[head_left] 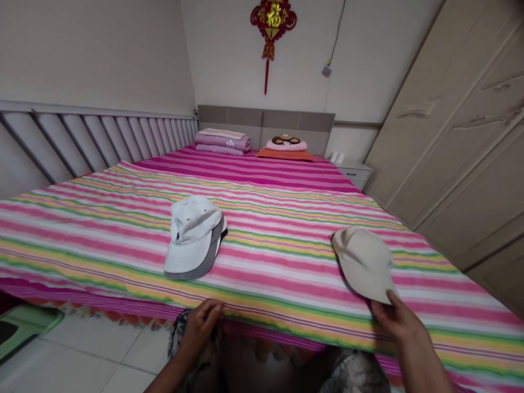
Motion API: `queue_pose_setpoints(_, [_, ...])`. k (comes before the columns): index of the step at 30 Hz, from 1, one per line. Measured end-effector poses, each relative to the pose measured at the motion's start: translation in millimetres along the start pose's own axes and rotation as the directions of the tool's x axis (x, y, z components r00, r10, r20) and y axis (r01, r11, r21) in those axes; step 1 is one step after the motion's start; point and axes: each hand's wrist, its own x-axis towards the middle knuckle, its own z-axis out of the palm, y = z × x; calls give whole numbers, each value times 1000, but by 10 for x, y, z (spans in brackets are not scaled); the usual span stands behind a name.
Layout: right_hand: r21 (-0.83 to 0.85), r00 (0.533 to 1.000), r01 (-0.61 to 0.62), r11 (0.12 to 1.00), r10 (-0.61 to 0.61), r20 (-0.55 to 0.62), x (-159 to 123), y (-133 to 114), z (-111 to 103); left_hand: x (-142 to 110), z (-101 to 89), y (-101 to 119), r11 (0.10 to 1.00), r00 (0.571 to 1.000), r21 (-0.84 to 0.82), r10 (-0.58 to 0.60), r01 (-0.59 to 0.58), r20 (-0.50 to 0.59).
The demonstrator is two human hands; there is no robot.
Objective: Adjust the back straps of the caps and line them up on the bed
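Note:
A striped pink, yellow and green bedspread (266,262) covers the bed in the head view. Left of its middle lies a stack of caps (192,237), a white cap with a small dark logo on top of a grey one, with a dark edge showing beneath. My right hand (397,322) grips the brim of a beige cap (362,262), which stands tilted at the bed's near side. My left hand (200,327) is curled at the bedspread's near edge, below the stack and apart from it, with nothing visible in its fingers.
A wardrobe (446,125) lines the right side of the bed, and a grey slatted rail (94,136) lines the left. Folded pink bedding (223,142) and a pillow (285,147) lie by the headboard (266,123). A green stool (24,330) stands on the floor at left.

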Motion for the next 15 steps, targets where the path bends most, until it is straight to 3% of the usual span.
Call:
queue_pose_setpoints(1, [19, 998, -41, 999, 40, 41, 6, 7, 60, 39, 180, 87, 995, 996, -100, -8, 17, 91])
queue_pose_setpoints(3, [46, 991, -66, 997, 59, 124, -48, 102, 131, 131, 500, 251, 934, 960, -314, -85, 170, 266])
queue_pose_setpoints(6, [74, 933, -116, 991, 83, 351, -277, 466, 92, 310, 828, 512, 689, 850, -559, -163, 461, 501])
queue_pose_setpoints(7, [45, 896, -130, 990, 98, 434, -377, 630, 43, 378, 891, 609, 590, 787, -587, -144, 554, 599])
queue_pose_setpoints(8, [8, 860, -124, 992, 104, 499, -479, 802, -19, 446, 931, 708, 506, 753, -623, -85, 597, 652])
queue_pose_setpoints(9, [-33, 827, -107, 994, 108, 551, -574, 971, -93, 507, 950, 805, 441, 753, -670, -20, 597, 658])
queue_pose_setpoints(11, [-137, 765, -88, 987, 155, 625, -725, 1266, -257, 593, 939, 976, 367, 800, -757, 55, 540, 597])
queue_pose_setpoints(13, [-243, 710, -73, 967, 222, 669, -794, 1453, -418, 605, 884, 1096, 366, 849, -805, 70, 466, 524])
queue_pose_setpoints(15, [-413, 663, -2, 911, 311, 681, -776, 1500, -538, 542, 810, 1161, 406, 867, -810, 80, 422, 492])
